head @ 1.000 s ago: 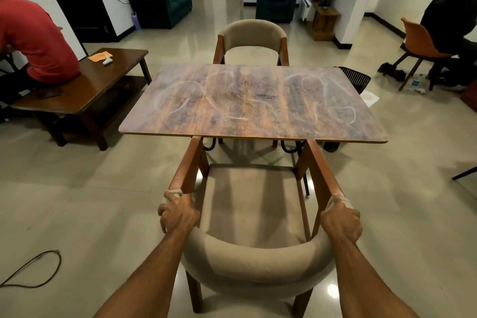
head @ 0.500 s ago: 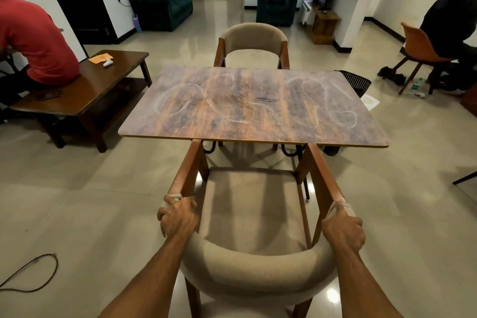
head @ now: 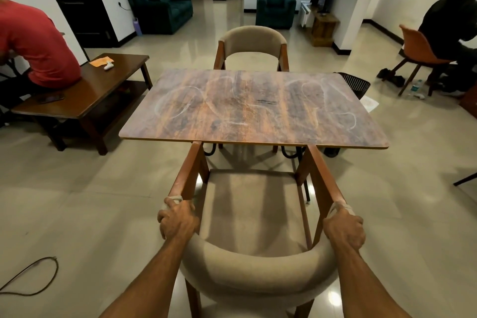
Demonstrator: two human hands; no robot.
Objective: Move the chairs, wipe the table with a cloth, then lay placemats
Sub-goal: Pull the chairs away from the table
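Observation:
A wooden-framed chair with beige upholstery, the near chair, stands right in front of me, its armrest tips just under the table's front edge. My left hand grips the rear of its left armrest, and my right hand grips the rear of the right one. The table has a wood-grain top marked with white chalk-like swirls and a dark smudge near the middle. A second matching chair, the far chair, is tucked against the table's far side. No cloth or placemats are in view.
A low brown coffee table stands to the left, with a person in a red shirt sitting on it. A black basket sits at the table's far right corner. A seated person on an orange chair is far right. A cable lies on the floor at left.
The near chair has slid back toward me, away from the table, with both hands still gripping its armrests. More of the seat now shows clear of the tabletop.

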